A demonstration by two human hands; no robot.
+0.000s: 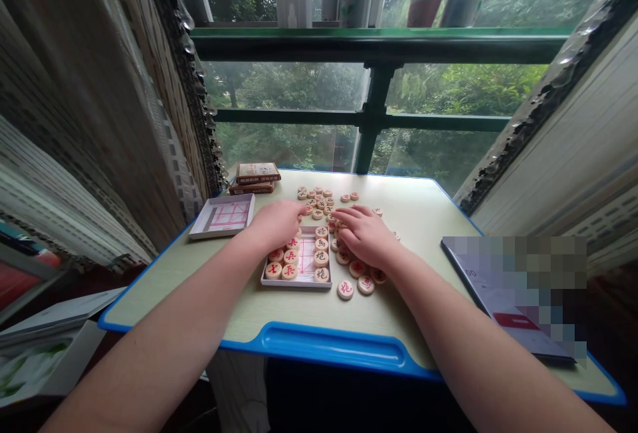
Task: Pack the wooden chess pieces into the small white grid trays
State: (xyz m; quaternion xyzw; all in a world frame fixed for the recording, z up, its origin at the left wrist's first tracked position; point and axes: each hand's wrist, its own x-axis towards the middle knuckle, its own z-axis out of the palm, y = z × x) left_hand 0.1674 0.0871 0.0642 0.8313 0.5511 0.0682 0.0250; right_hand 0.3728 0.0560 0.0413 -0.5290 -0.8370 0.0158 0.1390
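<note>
A shallow white box [296,284] lies on the small table, part filled with round wooden Chinese chess pieces. Red-marked pieces [290,271] line its left side, and black-marked pieces [321,259] form a column on the right. My left hand [279,224] is over the box's far left corner, fingers curled inward; whatever is between the fingertips is hidden. Flat over loose pieces just right of the box lies my right hand [367,235], fingers stretched out and touching them. More loose pieces [318,214] are scattered beyond the box, and a red-marked piece [345,289] lies nearer the front.
A white box lid [222,216] with a red grid rests at left, near two stacked small boxes [255,176]. A dark-edged flat object [513,313], partly blurred out, is at right. The table [239,327] has a blue front groove. Curtains flank the window.
</note>
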